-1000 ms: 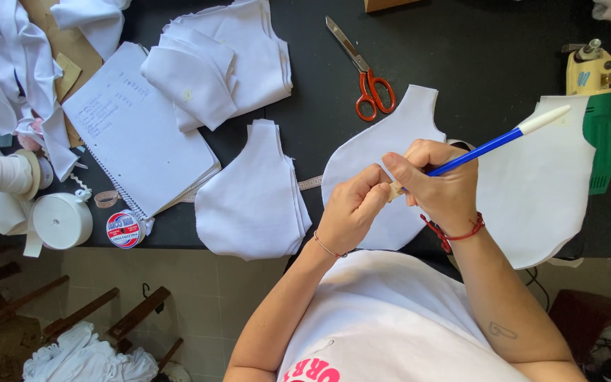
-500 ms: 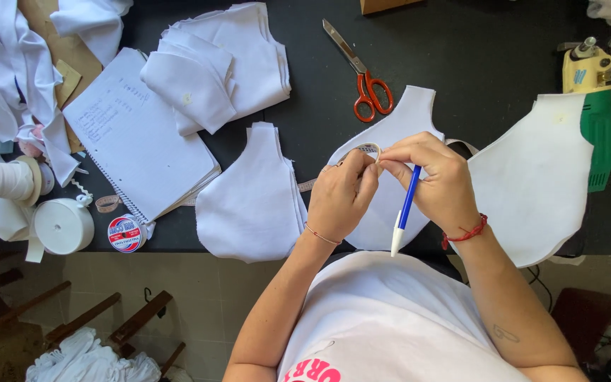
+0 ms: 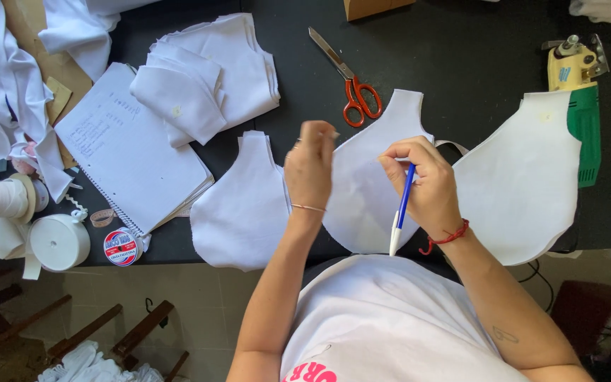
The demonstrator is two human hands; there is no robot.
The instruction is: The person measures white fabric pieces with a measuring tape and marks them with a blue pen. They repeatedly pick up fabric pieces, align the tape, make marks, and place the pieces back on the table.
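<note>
My right hand (image 3: 426, 180) grips a blue and white pen (image 3: 399, 221), its white end pointing down toward my body. It hovers over the middle white cut fabric piece (image 3: 362, 201) on the black table (image 3: 461, 64). My left hand (image 3: 310, 166) is raised beside it, a hand's width to the left, with fingertips pinched together. Whether something small sits between them I cannot tell. Two more white cut pieces lie flat, one on the left (image 3: 238, 209) and one on the right (image 3: 525, 187).
Red-handled scissors (image 3: 353, 90) lie behind the middle piece. A spiral notebook (image 3: 129, 159) and a stack of white pieces (image 3: 213, 71) lie at the left. White tape rolls (image 3: 56, 242) and a red-white spool (image 3: 123, 247) sit at the near-left edge. A yellow-green electric cutter (image 3: 580, 99) stands right.
The pen swung from pointing right to hanging down from my right hand. My hands were together over the middle piece; the left has now pulled away to the left and up.
</note>
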